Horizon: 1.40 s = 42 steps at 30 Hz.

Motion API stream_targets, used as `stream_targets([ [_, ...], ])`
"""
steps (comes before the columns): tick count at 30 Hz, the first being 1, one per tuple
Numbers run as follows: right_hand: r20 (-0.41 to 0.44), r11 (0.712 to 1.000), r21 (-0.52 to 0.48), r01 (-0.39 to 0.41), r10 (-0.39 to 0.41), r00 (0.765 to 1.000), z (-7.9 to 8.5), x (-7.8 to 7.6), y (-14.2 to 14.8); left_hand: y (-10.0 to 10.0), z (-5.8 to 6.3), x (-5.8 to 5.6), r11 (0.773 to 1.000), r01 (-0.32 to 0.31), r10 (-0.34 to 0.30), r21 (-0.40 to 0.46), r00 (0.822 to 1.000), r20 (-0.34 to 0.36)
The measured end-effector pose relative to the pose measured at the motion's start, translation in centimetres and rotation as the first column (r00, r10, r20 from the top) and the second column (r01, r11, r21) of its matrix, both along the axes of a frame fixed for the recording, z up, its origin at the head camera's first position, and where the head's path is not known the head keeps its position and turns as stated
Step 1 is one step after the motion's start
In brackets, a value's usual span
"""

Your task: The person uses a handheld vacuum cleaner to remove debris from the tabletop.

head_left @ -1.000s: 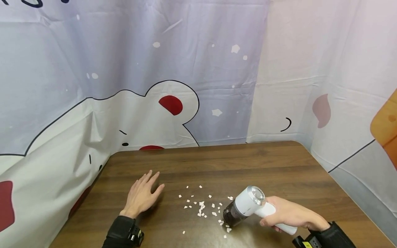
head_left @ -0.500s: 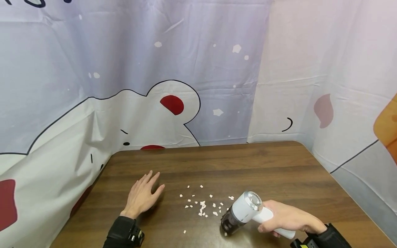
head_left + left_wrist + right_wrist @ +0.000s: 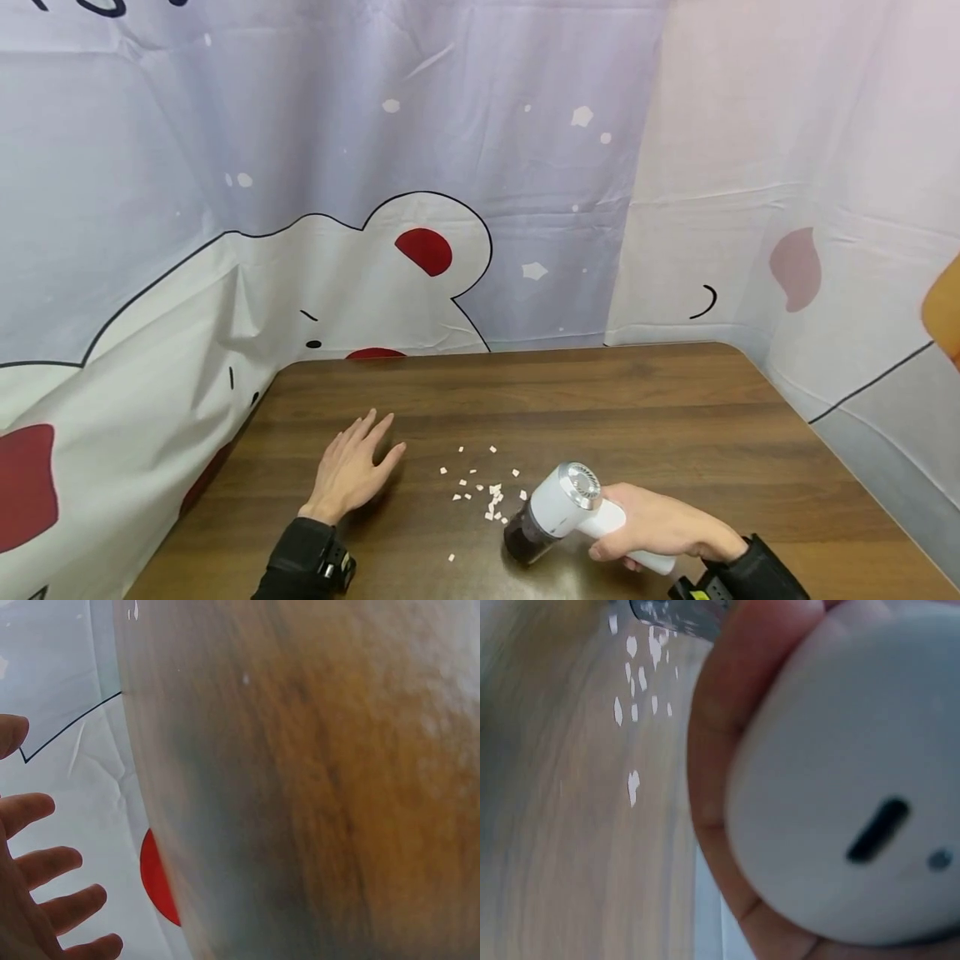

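My right hand (image 3: 660, 525) grips the white handle of a handheld vacuum cleaner (image 3: 562, 500). Its dark see-through nozzle points down and left, its mouth close over the wooden table. Several small white paper scraps (image 3: 495, 492) lie scattered just left of the nozzle. In the right wrist view the handle's round white end (image 3: 840, 780) fills much of the frame, with fingers curled around it and more scraps (image 3: 634, 787) beyond. My left hand (image 3: 348, 471) is spread over the table left of the scraps, holding nothing; its fingers (image 3: 52, 866) show extended in the left wrist view.
The brown wooden table (image 3: 637, 400) reaches back to a hanging printed cloth (image 3: 525, 167) that also runs along the left and right sides. One lone scrap (image 3: 452, 557) lies nearer the front edge.
My right hand has swept the vacuum cleaner left, toward the main cluster. Scraps that lay around the nozzle on the right are no longer seen. The left hand stays in place.
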State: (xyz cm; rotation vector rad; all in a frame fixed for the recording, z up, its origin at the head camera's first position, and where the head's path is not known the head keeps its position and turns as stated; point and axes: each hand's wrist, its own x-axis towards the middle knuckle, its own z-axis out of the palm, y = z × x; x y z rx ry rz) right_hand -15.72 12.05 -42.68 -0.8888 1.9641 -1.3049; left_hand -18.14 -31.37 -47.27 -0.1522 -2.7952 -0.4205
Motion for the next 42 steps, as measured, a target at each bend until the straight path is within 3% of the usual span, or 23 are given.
stream_targets([
  [12,-0.053,0.999,0.004,-0.045,0.045,0.998,-0.2,0.0,-6.0,-0.8,0.0,0.8,1.0,-0.02,0.02,0.003,1.0,-0.002],
  [26,-0.122,0.999,0.027,-0.02,0.023,0.992,-0.5,0.1,-7.7,-1.1,-0.1,0.8,1.0,-0.014,0.014,0.007,1.0,0.0],
  [33,-0.214,0.999,0.041,0.035,-0.025,0.977,0.9,-0.4,-4.1,-0.7,0.0,1.0,1.0,-0.006,0.006,-0.005,1.0,0.005],
  [38,-0.224,0.992,0.084,0.097,-0.076,0.972,2.1,-0.7,-0.1,-0.3,0.9,0.9,1.0,0.02,-0.02,0.006,0.999,-0.042],
  [42,-0.215,0.987,0.105,0.123,-0.098,0.972,2.1,-0.3,1.8,-0.2,1.1,0.6,0.999,0.03,-0.029,0.01,0.998,-0.049],
])
